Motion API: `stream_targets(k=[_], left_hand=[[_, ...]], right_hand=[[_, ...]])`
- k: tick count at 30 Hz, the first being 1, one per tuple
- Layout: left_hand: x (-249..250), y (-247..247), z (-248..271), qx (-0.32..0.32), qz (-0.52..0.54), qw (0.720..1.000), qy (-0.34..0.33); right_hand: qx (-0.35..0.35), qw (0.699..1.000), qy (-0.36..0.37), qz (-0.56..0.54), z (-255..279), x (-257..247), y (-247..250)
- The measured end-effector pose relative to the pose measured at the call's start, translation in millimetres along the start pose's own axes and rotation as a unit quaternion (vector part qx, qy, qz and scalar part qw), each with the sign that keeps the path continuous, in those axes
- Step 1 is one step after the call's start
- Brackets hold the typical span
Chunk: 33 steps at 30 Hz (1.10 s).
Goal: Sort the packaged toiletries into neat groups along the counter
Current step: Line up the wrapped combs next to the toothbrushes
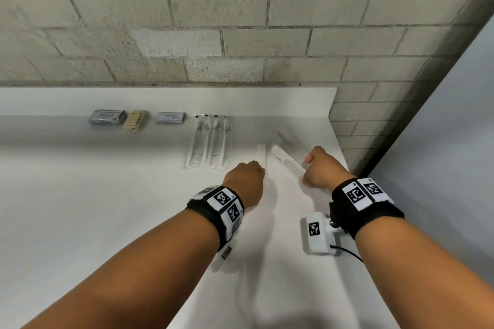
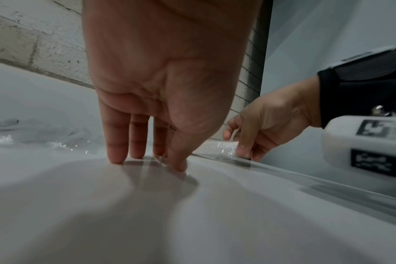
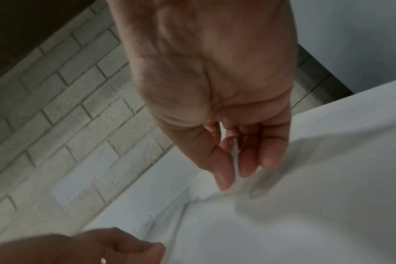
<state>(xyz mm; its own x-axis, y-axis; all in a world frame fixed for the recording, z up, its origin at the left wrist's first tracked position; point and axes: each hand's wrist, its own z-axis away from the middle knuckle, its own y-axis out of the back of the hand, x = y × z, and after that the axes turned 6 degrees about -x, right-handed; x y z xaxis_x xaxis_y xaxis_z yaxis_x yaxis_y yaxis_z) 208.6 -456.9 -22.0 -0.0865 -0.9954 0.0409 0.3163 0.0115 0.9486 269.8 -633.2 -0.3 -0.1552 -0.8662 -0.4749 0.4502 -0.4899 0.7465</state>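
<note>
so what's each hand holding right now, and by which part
Right hand pinches the wrapped comb by its near end. Left hand holds nothing; straight fingertips press a slim white packet.

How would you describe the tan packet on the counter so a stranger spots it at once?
Find the white counter under the brick wall and follow its back edge left from the long clear wrappers. The tan packet lies there between a blue-grey stack on its left and a blue-grey packet on its right. It alone is tan.
</note>
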Motion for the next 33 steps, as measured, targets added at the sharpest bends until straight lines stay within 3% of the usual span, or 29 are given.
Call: stream_targets(k=[2, 5, 11, 17, 23, 25, 27, 30, 33], left_hand=[[-0.7, 0.5, -1.1, -0.002, -0.005, 1.000, -0.003], [-2.2, 0.9, -1.2, -0.002, -0.005, 1.000, -0.008], [-4.9, 1.2, -2.4, -0.001, 0.009, 1.000, -0.010], [-8.6, 1.5, 1.1, 0.018, 0.003, 1.000, -0.020], [-15.6, 3.5, 5.3, 0.074, -0.040, 0.996, -0.043], [-19.9, 3.7, 3.3, 0.074, -0.044, 0.995, -0.053], [-22.9, 3.1, 1.2, 0.052, -0.045, 0.996, -0.061], [-24.5, 1.3, -3.4, 0.032, -0.051, 0.996, -0.059], [-24.7, 3.4, -9.9, 0.035, -0.061, 0.996, -0.053]], right_hand=[[0.018, 0.999, 0.032, -0.038, 6.6, -0.2, 7.3], [0.038, 0.998, 0.054, -0.006, 22.2, -9.6, 22.1], [-0.017, 0.988, 0.096, -0.122, 45.0, -41.8, 54.0], [-0.144, 0.980, 0.007, -0.136, 20.3, -77.6, 57.4], [-0.054, 0.966, -0.005, -0.252, -16.3, -91.3, 29.2], [-0.015, 0.984, 0.024, -0.176, -18.9, -85.5, 22.2], [0.025, 0.996, 0.090, -0.003, -18.4, -72.6, 14.1], [0.012, 0.964, 0.180, 0.193, -15.1, -50.6, -7.2], [-0.030, 0.941, 0.177, 0.286, -18.1, -38.2, -25.0]])
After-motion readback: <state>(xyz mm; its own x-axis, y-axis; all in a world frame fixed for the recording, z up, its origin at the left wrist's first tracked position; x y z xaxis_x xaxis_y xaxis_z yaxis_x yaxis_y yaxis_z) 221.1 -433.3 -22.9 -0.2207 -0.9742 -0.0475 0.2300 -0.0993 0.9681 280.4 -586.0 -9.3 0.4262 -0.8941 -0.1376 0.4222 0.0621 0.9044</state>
